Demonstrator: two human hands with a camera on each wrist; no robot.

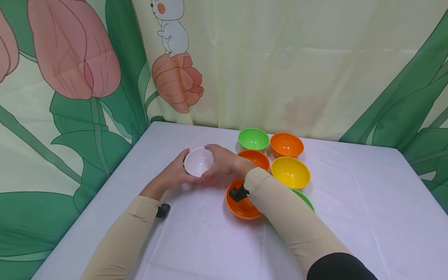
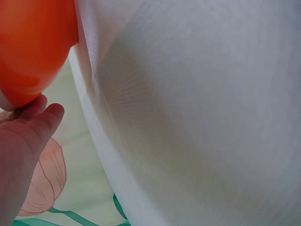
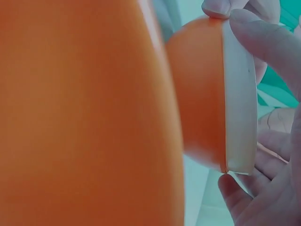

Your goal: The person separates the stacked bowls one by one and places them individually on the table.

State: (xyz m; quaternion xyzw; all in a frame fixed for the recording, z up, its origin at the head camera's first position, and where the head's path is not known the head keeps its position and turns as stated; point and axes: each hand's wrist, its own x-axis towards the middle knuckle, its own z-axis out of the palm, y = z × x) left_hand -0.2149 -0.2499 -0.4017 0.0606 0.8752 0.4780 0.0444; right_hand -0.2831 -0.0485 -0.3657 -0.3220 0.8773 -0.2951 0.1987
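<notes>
A white bowl (image 1: 198,162) sits inside an orange bowl (image 3: 200,94), its pale rim standing above the orange one. Both hands hold this nested pair from opposite sides at the left middle of the table. My left hand (image 1: 175,171) grips the left side. On the right side, my right hand (image 1: 225,161) has its thumb near the front of the rim and fingers at the back. In the left wrist view, the fingers touch the underside of the orange bowl (image 2: 37,47). From the head, the orange bowl is mostly hidden beneath the white one.
Right of the hands stand a green bowl (image 1: 253,139), orange bowls (image 1: 287,144), a yellow bowl (image 1: 291,175) and a nearer orange bowl (image 1: 245,210). The right forearm passes over another green bowl (image 1: 305,198), partly hiding it. A patterned curtain (image 1: 245,70) hangs behind the white-covered table (image 1: 378,202).
</notes>
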